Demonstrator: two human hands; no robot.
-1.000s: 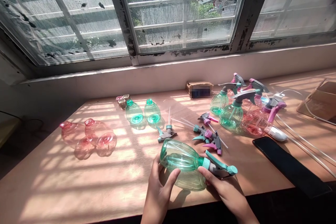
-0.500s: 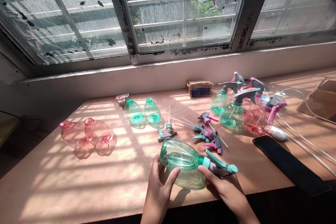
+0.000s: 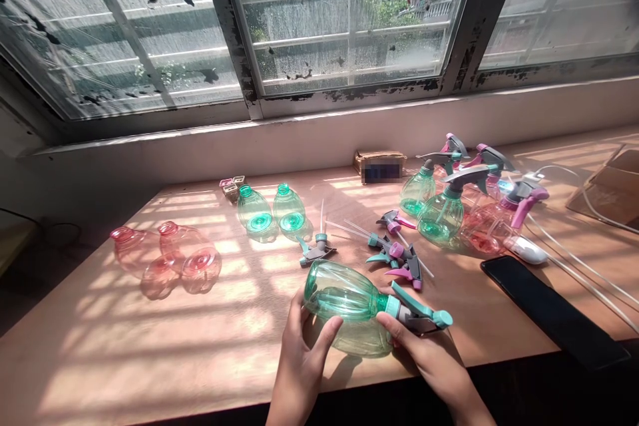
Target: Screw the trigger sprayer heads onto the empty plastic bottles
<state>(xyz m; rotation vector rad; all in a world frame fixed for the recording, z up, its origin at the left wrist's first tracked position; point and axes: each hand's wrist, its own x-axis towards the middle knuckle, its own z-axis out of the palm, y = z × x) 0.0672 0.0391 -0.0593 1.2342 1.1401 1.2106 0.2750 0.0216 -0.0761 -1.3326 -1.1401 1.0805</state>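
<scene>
I hold a green transparent spray bottle [image 3: 349, 306] on its side just above the wooden table [image 3: 150, 346], near its front edge. My left hand [image 3: 302, 359] wraps the bottle's body from below, thumb on its side. My right hand [image 3: 429, 363] grips the neck at the teal and grey trigger head [image 3: 417, 313], which sits on the bottle. Loose trigger heads [image 3: 394, 256] with dip tubes lie just beyond.
Two empty green bottles [image 3: 272, 210] and two pink ones [image 3: 164, 259] lie to the left. Several assembled spray bottles [image 3: 459, 203] stand at the right. A black phone [image 3: 546, 309], a white device [image 3: 524, 249], cables and a small box [image 3: 380, 166] are nearby.
Nothing has clearly changed in the hands or bottle; the view shifted slightly.
</scene>
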